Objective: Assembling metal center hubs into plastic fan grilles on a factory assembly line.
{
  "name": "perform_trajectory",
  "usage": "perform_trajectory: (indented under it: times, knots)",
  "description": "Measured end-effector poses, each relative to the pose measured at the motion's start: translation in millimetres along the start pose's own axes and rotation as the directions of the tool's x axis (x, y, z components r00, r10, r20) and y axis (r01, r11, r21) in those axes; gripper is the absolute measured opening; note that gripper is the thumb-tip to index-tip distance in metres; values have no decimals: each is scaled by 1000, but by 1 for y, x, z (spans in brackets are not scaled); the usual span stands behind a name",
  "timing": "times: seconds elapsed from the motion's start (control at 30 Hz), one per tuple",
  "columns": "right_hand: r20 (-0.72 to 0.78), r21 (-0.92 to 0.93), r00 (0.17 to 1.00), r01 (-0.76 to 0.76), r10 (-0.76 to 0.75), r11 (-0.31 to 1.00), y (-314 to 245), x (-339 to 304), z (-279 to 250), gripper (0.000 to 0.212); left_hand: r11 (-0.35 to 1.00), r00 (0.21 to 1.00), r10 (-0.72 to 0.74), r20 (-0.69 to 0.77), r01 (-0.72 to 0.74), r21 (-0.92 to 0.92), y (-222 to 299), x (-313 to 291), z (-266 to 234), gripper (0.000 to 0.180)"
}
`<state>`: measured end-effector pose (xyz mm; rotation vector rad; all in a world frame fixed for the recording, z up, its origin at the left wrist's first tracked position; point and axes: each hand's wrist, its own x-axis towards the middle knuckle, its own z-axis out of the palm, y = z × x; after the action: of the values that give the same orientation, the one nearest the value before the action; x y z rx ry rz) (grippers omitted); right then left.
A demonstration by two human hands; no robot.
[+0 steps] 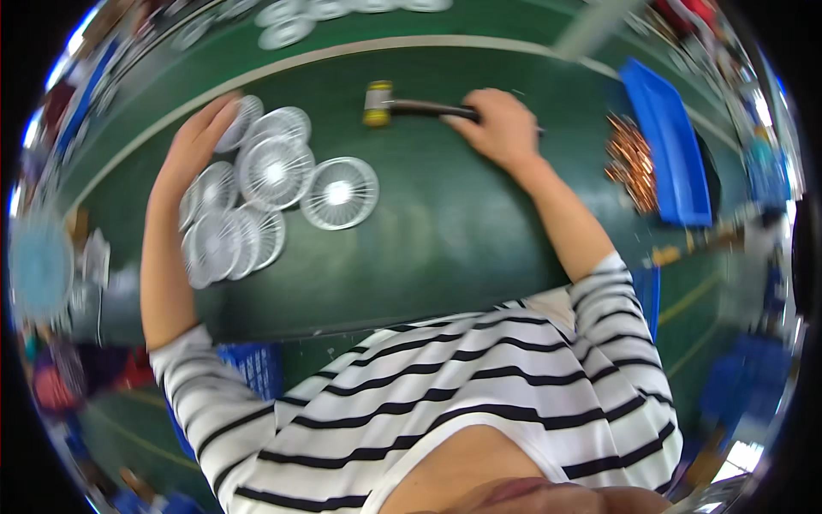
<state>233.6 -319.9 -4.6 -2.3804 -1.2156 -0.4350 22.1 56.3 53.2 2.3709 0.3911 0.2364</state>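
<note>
My left hand (pixel 195 141) reaches along the far left of a loose group of round, silvery discs with fine radial ribs. Its fingers are stretched out and touch or nearly touch the rim of the farthest-left disc (pixel 241 126); blur hides the exact contact. Several discs overlap on the green tabletop, among them one in the middle (pixel 276 171) and a near one (pixel 216 245). A single disc (pixel 339 194) lies flat at the group's right side. My right hand (pixel 501 127) is closed round the dark handle of a yellow-faced mallet (pixel 378 104), whose head points left.
On the right of the green table (pixel 411 274) lies a pile of copper-coloured thin pieces (pixel 631 163) beside a long blue tray (pixel 672 141). More discs (pixel 287 32) lie beyond the pale line at the back. A blue plastic crate (pixel 253 368) stands below the near edge.
</note>
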Motion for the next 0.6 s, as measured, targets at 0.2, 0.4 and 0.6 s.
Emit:
perform_trajectory:
  times: [0.2,0.4,0.6]
  knots:
    - [-39,317,974,-199,223,927,34,-68,-52,32,942,996,76,53,-89,322,35,-77,48,67]
    - [-254,-480,856,-516,451,709,132,-97,-97,32,966,971,-34,-235,92,242,60,-92,85,57]
    - [-117,-157,951,-303,287,940,141,-95,-92,27,901,926,-27,-376,185,391,71,-93,96,67]
